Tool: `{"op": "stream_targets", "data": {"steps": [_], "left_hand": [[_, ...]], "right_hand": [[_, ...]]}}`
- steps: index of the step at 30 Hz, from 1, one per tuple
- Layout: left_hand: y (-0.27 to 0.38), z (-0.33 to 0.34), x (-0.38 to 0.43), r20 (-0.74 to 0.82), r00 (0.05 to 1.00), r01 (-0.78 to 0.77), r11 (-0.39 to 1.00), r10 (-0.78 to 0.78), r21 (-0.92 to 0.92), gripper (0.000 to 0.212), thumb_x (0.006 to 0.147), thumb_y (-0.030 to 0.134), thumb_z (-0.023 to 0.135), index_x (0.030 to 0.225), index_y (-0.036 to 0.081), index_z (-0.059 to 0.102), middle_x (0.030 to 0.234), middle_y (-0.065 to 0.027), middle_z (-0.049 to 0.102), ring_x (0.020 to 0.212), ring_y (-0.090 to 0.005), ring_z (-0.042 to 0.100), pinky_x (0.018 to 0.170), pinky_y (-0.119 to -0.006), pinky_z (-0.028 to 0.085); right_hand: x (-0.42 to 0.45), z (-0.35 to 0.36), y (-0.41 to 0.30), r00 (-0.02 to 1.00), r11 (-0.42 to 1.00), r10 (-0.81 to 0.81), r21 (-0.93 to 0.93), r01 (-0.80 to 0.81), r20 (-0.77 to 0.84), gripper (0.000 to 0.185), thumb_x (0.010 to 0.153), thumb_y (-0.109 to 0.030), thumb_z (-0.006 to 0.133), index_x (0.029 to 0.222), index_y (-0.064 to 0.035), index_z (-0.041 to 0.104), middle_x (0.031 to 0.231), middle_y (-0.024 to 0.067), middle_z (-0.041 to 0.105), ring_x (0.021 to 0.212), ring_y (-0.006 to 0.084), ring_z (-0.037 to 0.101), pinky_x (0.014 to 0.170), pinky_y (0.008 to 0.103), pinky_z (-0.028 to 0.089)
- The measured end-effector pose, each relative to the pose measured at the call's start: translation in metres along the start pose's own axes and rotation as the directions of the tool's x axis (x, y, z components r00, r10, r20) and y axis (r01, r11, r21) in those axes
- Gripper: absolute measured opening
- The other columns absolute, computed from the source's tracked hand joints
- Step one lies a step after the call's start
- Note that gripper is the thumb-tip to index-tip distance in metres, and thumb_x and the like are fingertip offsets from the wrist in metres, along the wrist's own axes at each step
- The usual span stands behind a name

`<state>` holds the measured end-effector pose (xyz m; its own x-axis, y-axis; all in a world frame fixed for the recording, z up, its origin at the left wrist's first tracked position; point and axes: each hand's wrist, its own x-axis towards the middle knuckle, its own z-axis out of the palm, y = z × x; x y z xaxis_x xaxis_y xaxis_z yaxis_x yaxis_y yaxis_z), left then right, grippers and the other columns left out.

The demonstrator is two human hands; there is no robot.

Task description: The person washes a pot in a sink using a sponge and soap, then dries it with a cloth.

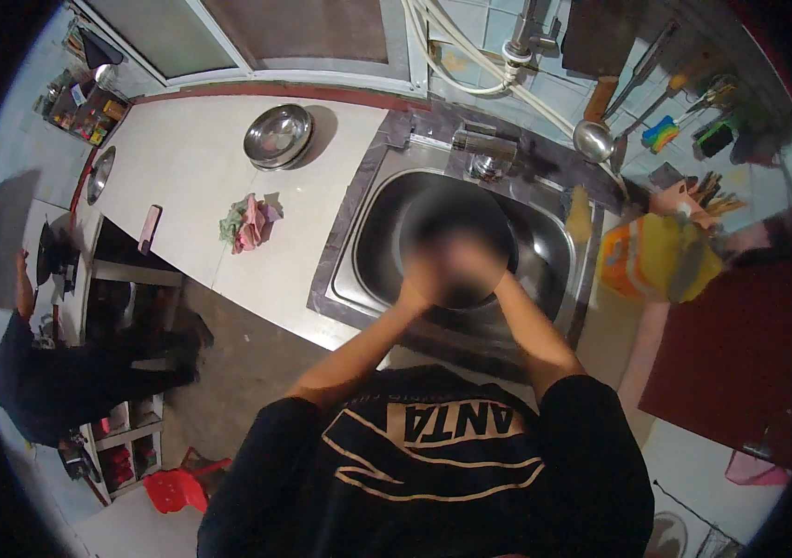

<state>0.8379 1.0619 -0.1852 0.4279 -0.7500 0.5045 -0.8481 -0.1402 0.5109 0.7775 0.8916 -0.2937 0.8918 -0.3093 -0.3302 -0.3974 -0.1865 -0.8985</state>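
Both my hands are inside a stainless steel sink basin (542,272), close together near its middle. A round blur covers my left hand (425,275) and my right hand (477,259), so the fingers cannot be made out. A dark round shape (453,213) surrounds them in the basin; whether it is a vessel is unclear. Something pinkish shows faintly between the hands, too blurred to name. Above the basin's back edge stands a chrome faucet (485,150).
Stacked steel bowls (279,136), a crumpled pink and green cloth (249,223) and a phone (150,229) lie on the white counter (180,167). A yellow plastic bag (668,258) is right of the sink. Utensils hang beyond, including a ladle (593,141). Another person (75,376) stands at left, near a red stool (176,488).
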Motion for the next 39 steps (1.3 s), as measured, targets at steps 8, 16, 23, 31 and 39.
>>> {"op": "stream_targets", "data": {"steps": [8,16,23,31,39], "left_hand": [[0.025,-0.011,0.052,0.46,0.785,0.585,0.251,-0.415,-0.771,0.037,0.086,0.019,0.048,0.119,0.003,0.044,0.113,-0.0064,0.051,0.102,-0.0171,0.049,0.088,-0.029,0.038],[0.054,-0.023,0.064,0.186,0.934,0.354,0.712,-0.306,-0.606,0.028,0.079,0.008,0.051,0.106,0.003,0.053,0.111,-0.0162,0.053,0.102,-0.031,0.05,0.09,-0.036,0.038],[0.055,-0.064,0.097,0.065,0.968,-0.25,0.961,0.243,0.121,0.023,0.064,0.008,0.056,0.087,0.007,0.06,0.092,-0.008,0.056,0.086,-0.0255,0.052,0.077,-0.042,0.041],[0.065,-0.054,0.059,0.016,0.988,-0.146,0.952,0.155,-0.269,0.042,0.067,-0.004,0.048,0.108,0.0,0.051,0.112,-0.0187,0.052,0.107,-0.0322,0.047,0.091,-0.038,0.037],[0.044,-0.053,0.042,0.272,0.944,0.326,0.661,-0.188,-0.675,0.035,0.069,-0.01,0.041,0.098,0.0,0.056,0.099,-0.0153,0.058,0.097,-0.0225,0.056,0.085,-0.029,0.04]], "right_hand": [[-0.056,-0.002,-0.146,0.948,0.481,-0.052,0.824,0.3,-0.315,0.036,0.075,-0.022,0.06,0.106,-0.0059,0.055,0.087,0.0013,0.059,0.076,0.0091,0.052,0.059,0.0191,0.035],[-0.056,-0.007,-0.165,0.935,0.079,0.264,0.972,0.223,-0.236,0.035,0.086,-0.029,0.047,0.107,-0.0016,0.05,0.11,0.013,0.051,0.097,0.0274,0.052,0.084,0.0425,0.043],[-0.038,-0.011,-0.134,0.97,-0.048,0.197,0.987,0.156,-0.144,0.023,0.087,-0.026,0.046,0.097,-0.0068,0.054,0.097,0.0077,0.059,0.094,0.021,0.055,0.083,0.0343,0.044],[-0.049,-0.012,-0.159,0.914,-0.061,0.35,0.968,0.242,-0.206,0.022,0.082,-0.023,0.053,0.089,-0.0023,0.05,0.095,0.0148,0.055,0.088,0.0285,0.056,0.079,0.0441,0.047],[-0.036,-0.019,-0.136,0.882,0.292,0.3,0.915,0.279,-0.365,0.023,0.077,-0.006,0.058,0.098,-0.0014,0.052,0.079,0.0082,0.055,0.057,0.0158,0.051,0.049,0.0273,0.044]]}}
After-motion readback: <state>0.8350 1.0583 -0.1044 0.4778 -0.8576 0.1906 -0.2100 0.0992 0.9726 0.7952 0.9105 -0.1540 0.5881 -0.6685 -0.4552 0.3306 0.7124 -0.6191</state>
